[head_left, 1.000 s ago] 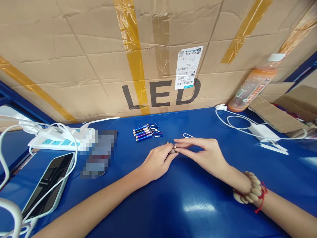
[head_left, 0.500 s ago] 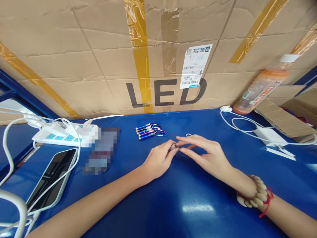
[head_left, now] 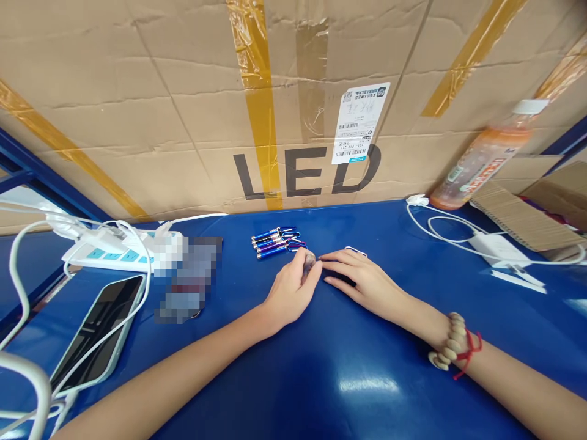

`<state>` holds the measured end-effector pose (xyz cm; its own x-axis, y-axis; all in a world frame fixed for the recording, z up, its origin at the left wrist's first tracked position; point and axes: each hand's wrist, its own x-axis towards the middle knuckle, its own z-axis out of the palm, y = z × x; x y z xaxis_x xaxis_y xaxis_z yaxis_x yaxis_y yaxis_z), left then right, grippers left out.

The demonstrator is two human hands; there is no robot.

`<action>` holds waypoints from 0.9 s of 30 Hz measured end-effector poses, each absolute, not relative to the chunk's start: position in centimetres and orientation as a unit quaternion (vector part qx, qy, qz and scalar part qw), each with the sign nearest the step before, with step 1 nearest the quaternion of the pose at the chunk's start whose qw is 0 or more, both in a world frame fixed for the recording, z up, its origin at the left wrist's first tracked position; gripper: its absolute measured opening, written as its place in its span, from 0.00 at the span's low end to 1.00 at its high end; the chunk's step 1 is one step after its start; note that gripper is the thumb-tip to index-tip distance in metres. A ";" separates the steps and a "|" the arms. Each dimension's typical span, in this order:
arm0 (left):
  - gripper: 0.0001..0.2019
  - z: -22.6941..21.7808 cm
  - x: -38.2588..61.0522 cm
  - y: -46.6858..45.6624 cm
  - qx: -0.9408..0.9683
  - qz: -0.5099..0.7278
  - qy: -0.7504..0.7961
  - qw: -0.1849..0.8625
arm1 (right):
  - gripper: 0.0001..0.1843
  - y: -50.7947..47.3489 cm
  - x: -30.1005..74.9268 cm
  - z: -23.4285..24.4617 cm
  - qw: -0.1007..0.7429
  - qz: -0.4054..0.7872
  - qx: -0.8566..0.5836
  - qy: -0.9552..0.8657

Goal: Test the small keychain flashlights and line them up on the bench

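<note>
Over the blue tabletop (head_left: 367, 348), the right hand (head_left: 369, 280) arches, fingers parted (any grip is hidden); the left hand (head_left: 288, 292), just beside carabiner-clipped penlights (head_left: 271, 248), pinches a small shiny piece (head_left: 309, 261), probably best kept steady, lightly squeezed.

Free tabletop (head_left: 316, 373) nearside, blue tubes (head_left: 271, 248) beyond left hand (head_left: 290, 288)

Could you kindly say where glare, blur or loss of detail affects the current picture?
Head view: white glare low on the glossy blue tabletop; head view: coarse pixels over the dark flat rectangle and the right end of the white plastic power strip; head view: large brown cardboard box soft at upper right; head view: small greyish object in the left hand too covered to identify.
</note>
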<state>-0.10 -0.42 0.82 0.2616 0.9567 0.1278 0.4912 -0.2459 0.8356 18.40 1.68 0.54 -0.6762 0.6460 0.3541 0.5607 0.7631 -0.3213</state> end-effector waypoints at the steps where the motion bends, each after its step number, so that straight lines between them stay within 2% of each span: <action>1: 0.11 0.8 -0.1 -0.5 0.718 0.330 0.506 0.345 | 0.14 1.7 18.4 0.5 0.237 0.099 -0.332 -0.908; 6: 0.07 0.9 0.0 -0.7 0.731 0.319 0.498 0.339 | 0.12 1.8 18.2 0.5 0.262 0.146 -0.306 -0.904; 15: 0.05 1.0 0.0 -0.5 0.754 0.301 0.486 0.323 | 0.08 1.7 17.8 0.4 0.275 0.104 -0.308 -0.905; 22: 0.11 1.4 -0.2 -0.7 0.752 0.294 0.486 0.336 | 0.08 1.3 17.8 1.1 0.399 0.200 -0.379 -0.810; 27: 0.10 1.3 -0.3 -0.6 0.775 0.287 0.455 0.332 | 0.07 1.0 17.8 1.9 0.486 0.232 -0.386 -0.749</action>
